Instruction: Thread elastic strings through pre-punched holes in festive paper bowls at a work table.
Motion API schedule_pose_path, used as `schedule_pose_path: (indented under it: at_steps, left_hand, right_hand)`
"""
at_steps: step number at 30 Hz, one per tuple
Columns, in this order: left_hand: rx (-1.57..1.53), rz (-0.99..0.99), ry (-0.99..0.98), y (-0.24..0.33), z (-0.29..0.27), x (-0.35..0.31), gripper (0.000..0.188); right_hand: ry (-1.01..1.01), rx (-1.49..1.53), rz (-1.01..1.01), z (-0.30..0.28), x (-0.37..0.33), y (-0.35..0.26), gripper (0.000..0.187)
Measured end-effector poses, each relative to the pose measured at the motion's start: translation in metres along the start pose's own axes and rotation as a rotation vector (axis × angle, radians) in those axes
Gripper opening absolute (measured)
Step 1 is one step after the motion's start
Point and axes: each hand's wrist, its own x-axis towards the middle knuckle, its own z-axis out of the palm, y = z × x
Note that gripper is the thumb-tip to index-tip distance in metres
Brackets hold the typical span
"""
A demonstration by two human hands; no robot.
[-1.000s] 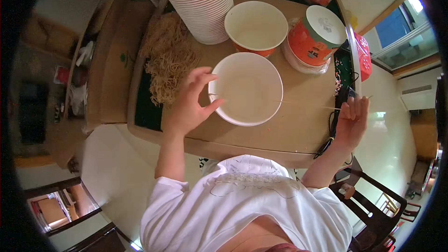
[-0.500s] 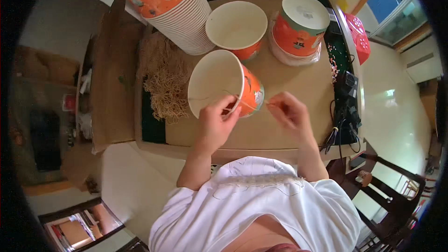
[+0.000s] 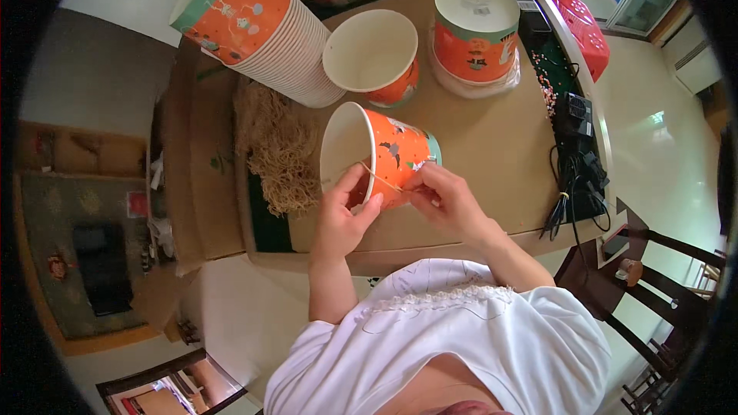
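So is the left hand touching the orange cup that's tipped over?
Touching. The head view shows the left hand gripping the rim of the tilted orange paper cup, thumb lying across the white inside at the mouth, with no gap between them.

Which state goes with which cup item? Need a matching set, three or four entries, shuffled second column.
1. tilted cup
2. cup stack
3. open cup
4. inverted cup

a. upside down, far right of the table
b. standing upright, mouth up, empty
c. held by left hand and right hand, on its side
d. nested, lying tilted at the far left

Pairs: 1-c, 2-d, 3-b, 4-a
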Motion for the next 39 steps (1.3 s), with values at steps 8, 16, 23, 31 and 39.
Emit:
schedule_pose_path:
  at_steps: [8,16,23,31,39]
  left_hand:
    - [-0.118,0.008,-0.078,-0.005,-0.008,-0.003,0.06]
    - [-0.273,-0.057,-0.128,0.006,-0.013,-0.005,0.06]
    - [-0.047,-0.091,0.003,0.006,0.001,-0.003,0.055]
    - [0.235,0.061,0.01,0.011,0.003,-0.011,0.061]
    - [0.129,0.046,0.006,0.001,0.001,-0.016,0.054]
  right_hand:
    - [0.016,0.079,-0.016,0.006,0.0,0.001,0.01]
    - [0.056,0.225,0.084,0.002,0.005,0.001,0.01]
    - [-0.103,0.039,-0.029,0.004,0.003,0.004,0.009]
    - [0.105,0.033,-0.086,0.009,0.004,0.008,0.009]
    - [0.052,0.078,-0.152,0.017,0.001,0.012,0.011]
